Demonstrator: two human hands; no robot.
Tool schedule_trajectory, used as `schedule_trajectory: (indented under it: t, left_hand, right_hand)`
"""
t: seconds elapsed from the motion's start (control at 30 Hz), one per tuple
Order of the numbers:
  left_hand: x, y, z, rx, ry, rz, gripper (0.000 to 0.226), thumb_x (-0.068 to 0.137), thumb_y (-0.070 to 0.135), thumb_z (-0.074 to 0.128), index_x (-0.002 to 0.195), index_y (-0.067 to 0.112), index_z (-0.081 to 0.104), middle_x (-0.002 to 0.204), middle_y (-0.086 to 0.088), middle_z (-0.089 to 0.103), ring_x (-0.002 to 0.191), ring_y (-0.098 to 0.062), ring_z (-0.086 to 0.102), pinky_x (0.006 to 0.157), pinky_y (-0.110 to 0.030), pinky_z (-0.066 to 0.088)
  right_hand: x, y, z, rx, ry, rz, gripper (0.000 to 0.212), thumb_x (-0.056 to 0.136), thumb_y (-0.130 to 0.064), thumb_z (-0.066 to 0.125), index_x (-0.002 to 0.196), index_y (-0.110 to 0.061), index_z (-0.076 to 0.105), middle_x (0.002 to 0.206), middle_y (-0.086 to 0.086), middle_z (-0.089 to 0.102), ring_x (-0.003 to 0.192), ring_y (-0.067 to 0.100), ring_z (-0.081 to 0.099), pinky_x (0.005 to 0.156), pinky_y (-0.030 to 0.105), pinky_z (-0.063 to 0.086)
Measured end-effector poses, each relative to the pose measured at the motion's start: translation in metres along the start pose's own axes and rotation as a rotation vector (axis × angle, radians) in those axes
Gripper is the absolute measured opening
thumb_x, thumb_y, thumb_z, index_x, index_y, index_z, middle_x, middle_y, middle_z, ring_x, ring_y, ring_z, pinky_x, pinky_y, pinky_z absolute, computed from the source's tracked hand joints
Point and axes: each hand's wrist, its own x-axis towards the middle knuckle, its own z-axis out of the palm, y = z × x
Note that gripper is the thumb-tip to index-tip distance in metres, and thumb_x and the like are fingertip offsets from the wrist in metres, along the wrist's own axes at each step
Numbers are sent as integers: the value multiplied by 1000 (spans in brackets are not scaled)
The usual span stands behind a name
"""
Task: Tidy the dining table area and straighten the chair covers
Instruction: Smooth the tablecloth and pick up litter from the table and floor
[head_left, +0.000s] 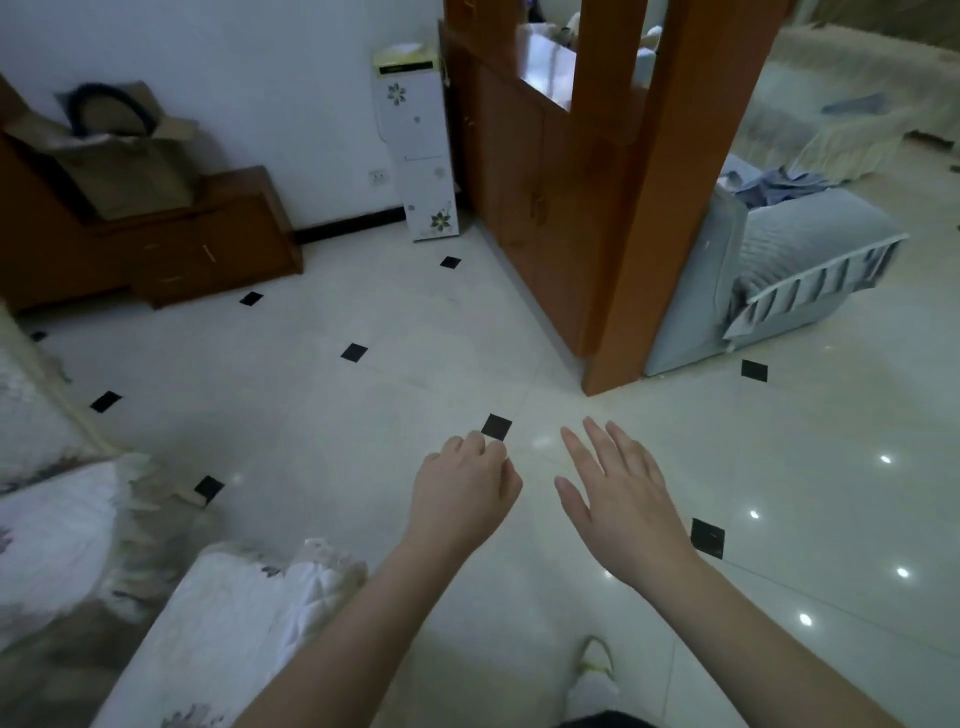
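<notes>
My left hand hovers over the tiled floor with its fingers curled in and nothing in them. My right hand is beside it, flat, fingers spread, holding nothing. Two chairs with white frilled covers stand at the lower left: one chair cover lies just left of my left forearm, a second chair cover is farther left. Both covers look rumpled at their frilled edges. The dining table itself is not in view.
A wooden partition cabinet with a thick post stands ahead. A grey covered armchair sits behind it. A white floral cabinet and a low wooden cabinet bearing a cardboard box line the wall. My shoe shows below.
</notes>
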Motion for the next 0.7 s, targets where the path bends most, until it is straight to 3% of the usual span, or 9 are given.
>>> schedule_trajectory:
  t: [0.13, 0.3, 0.43, 0.7]
  left_hand:
    - [46, 18, 8, 7, -1, -96, 27, 83, 31, 40, 61, 18, 30, 57, 3, 33, 47, -22, 37, 37, -26, 25]
    - [88, 27, 6, 53, 3, -91, 28, 84, 30, 42, 60, 19, 32, 57, 2, 33, 47, -21, 33, 37, -27, 23]
    - [102, 21, 7, 81, 15, -58, 27, 83, 26, 50, 61, 17, 39, 58, 0, 37, 47, -20, 36, 37, -27, 27]
    - [130, -62, 34, 120, -27, -244, 28, 85, 28, 48, 60, 15, 44, 58, -1, 42, 48, -23, 42, 41, -27, 27]
  right_hand:
    - [49, 43, -1, -4, -25, -3, 64, 96, -58, 7, 151, -28, 22, 158, 3, 21, 146, 25, 14, 114, 40, -2]
    - [101, 71, -12, 59, -9, -81, 70, 93, -62, -3, 150, -30, 22, 160, 1, 14, 147, 22, 3, 113, 37, -9]
    - [138, 68, -17, 81, -19, -177, 74, 89, -62, -11, 151, -32, 13, 161, -1, 7, 147, 21, -3, 114, 36, -10]
    - [226, 14, 1, 76, -89, -379, 74, 90, -61, -5, 152, -28, 16, 160, 2, 12, 147, 23, 2, 114, 36, -7]
